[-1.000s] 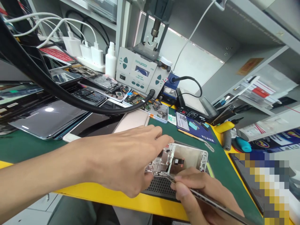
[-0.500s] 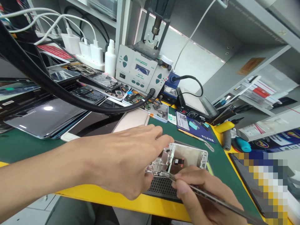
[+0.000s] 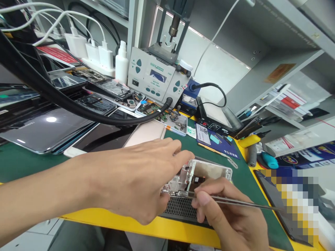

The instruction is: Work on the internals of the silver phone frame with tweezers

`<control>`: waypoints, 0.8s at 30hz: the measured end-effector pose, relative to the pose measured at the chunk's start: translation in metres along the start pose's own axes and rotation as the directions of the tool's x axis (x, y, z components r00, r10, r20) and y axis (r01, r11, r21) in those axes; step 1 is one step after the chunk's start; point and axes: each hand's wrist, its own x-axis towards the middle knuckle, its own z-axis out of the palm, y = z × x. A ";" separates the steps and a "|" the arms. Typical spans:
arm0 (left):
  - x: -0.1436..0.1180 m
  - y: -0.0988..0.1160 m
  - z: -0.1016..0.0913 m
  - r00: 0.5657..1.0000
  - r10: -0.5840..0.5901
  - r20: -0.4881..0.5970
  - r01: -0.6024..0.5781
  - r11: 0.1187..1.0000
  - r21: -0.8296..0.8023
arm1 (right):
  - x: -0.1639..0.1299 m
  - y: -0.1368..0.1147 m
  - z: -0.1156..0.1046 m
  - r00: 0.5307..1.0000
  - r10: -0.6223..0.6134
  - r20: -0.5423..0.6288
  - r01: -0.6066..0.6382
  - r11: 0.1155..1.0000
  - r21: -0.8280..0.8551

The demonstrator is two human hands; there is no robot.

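Observation:
My left hand (image 3: 133, 177) reaches in from the left, its fingers wrapped round the left end of an opened phone frame (image 3: 211, 169). The frame has a pale rim and bare inner metal, and its left end is partly hidden under that hand. A dark flex piece (image 3: 198, 179) shows inside it. My right hand (image 3: 230, 209) is closed on slim metal tweezers (image 3: 243, 203). Their tips lie along the frame's near edge, just right of my left fingers. Beneath the frame is a dark perforated pad (image 3: 180, 208).
A soldering station (image 3: 154, 78) with a black hose (image 3: 86, 113) arching across the left stands behind. Trays of small parts (image 3: 180, 127), stacked phones (image 3: 49, 129) and a white-framed tablet (image 3: 104, 134) lie at left. A dark flat panel (image 3: 272, 198) rests at the right edge.
My right hand has turned, so the tweezers now lie flatter, their rear end swung upward. My left hand keeps its grip on the phone frame. The view has shifted slightly.

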 end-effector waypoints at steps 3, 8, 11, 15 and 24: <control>-0.001 0.000 0.001 1.000 -0.001 0.003 0.001 1.000 -0.009 | 0.000 -0.001 -0.001 1.000 0.011 0.012 -0.011 1.000 0.007; -0.001 0.000 0.001 1.000 0.017 -0.014 -0.017 1.000 -0.009 | -0.001 0.001 0.001 1.000 0.000 0.008 0.000 1.000 0.025; -0.001 -0.001 0.001 1.000 0.012 -0.007 -0.012 1.000 -0.009 | 0.000 0.001 0.002 1.000 0.017 0.011 -0.018 1.000 0.015; -0.001 -0.001 0.001 1.000 0.012 -0.003 -0.012 1.000 0.009 | -0.001 0.001 0.001 0.997 0.072 0.036 -0.074 0.996 0.047; -0.001 -0.001 0.002 0.999 0.036 -0.017 -0.035 0.999 0.026 | 0.001 0.002 -0.003 0.986 0.146 0.085 -0.156 0.980 0.126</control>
